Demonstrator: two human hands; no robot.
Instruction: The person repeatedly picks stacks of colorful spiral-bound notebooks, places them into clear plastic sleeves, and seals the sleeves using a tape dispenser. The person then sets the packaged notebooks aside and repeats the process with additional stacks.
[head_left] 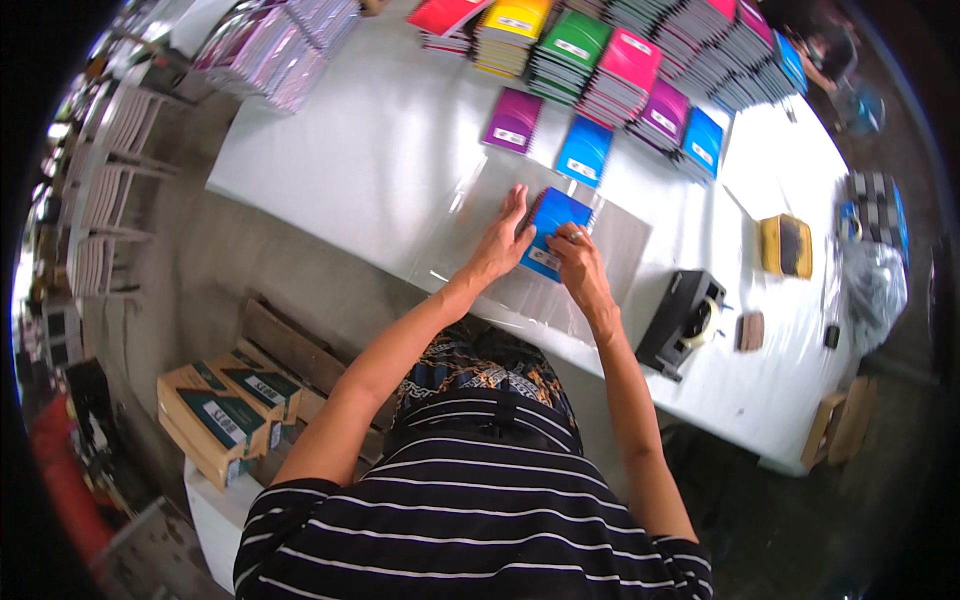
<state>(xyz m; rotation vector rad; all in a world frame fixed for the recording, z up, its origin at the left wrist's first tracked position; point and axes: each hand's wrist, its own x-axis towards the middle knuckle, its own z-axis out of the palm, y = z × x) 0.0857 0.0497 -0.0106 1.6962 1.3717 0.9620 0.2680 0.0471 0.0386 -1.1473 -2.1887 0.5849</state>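
Note:
A blue spiral notebook [560, 213] lies on a sheet of clear plastic [465, 225] near the table's front edge. My left hand [497, 245] is along its left, spiral side, fingers stretched out and thumb at the cover's edge. Curled over the lower right part of the cover is my right hand [580, 265], a ring on one finger; its fingertips are partly hidden. Just beyond, a purple notebook [513, 118] and another blue notebook [586, 150] lie singly on the table.
Stacks of notebooks, such as a green stack [572, 48] and a pink stack [622, 75], line the far side of the white table [330, 150]. At right are a black tape dispenser [672, 325] and a yellow container [785, 247]. Cardboard boxes [215, 420] stand lower left.

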